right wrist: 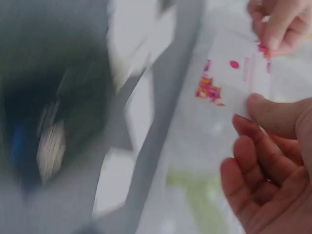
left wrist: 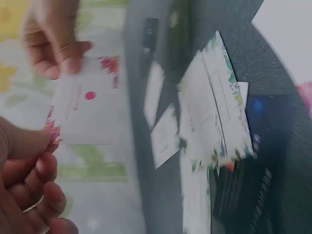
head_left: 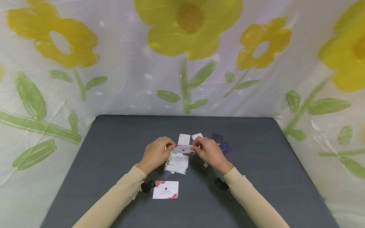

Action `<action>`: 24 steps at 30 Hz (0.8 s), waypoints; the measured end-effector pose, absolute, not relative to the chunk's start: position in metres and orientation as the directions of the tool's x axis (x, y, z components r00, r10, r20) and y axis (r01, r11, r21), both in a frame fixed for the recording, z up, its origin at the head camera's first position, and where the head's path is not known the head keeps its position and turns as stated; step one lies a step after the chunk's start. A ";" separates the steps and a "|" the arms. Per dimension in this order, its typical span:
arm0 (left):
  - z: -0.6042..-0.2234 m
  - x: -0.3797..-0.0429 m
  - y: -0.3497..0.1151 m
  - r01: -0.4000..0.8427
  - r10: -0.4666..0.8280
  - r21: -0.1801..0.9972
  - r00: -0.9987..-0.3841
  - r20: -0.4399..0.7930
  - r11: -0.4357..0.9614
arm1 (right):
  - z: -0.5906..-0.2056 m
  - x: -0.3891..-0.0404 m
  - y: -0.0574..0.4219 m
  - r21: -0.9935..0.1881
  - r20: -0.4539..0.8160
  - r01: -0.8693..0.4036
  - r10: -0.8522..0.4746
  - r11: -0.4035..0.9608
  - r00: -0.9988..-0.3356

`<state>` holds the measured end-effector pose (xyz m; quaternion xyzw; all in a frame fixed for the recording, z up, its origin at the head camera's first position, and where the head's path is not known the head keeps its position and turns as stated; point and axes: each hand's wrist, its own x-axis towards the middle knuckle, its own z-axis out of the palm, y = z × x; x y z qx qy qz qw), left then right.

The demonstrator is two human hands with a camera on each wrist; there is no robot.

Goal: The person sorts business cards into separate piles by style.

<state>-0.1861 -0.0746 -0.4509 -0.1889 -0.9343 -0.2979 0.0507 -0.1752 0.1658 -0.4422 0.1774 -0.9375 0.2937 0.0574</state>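
Note:
Both hands hold up one white card (head_left: 183, 149) with pink-red floral corners and a red dot, raised above the table. My left hand (head_left: 157, 153) pinches its left edge between thumb and fingers. At the opposite edge, my right hand (head_left: 209, 154) pinches it the same way. In the left wrist view the card (left wrist: 87, 105) spans the gap between the two hands. A similar white card (head_left: 165, 190) with pink floral corners lies on the table nearer the body. Below the held card is a pile of white cards (head_left: 177, 163) with leafy green borders.
Black cards (head_left: 200, 164) lie right of the pile, partly under my right hand. Farther back are white cards (head_left: 184, 138), a dark card (head_left: 217, 138) and a blue-purple card (head_left: 225, 148). The dark grey table (head_left: 256, 177) meets a flower-printed curtain (head_left: 128, 79) behind.

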 end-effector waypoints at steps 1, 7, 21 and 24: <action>-0.448 -0.179 -0.083 0.366 0.314 0.566 -0.930 0.192 0.739 | -0.441 -0.170 0.159 -0.571 0.202 -0.371 -0.313 0.732 -0.928; -0.445 -0.144 -0.129 0.282 0.335 0.726 -0.939 0.076 0.628 | -0.442 -0.135 0.126 -0.751 0.123 -0.313 -0.342 0.582 -0.932; -0.502 -0.100 -0.147 0.144 0.262 0.621 -0.959 -0.104 0.771 | -0.500 -0.088 0.090 -0.690 -0.009 -0.188 -0.268 0.699 -0.964; -0.511 -0.096 -0.144 0.149 0.249 0.599 -0.965 -0.087 0.787 | -0.507 -0.085 0.089 -0.642 0.012 -0.206 -0.259 0.739 -0.966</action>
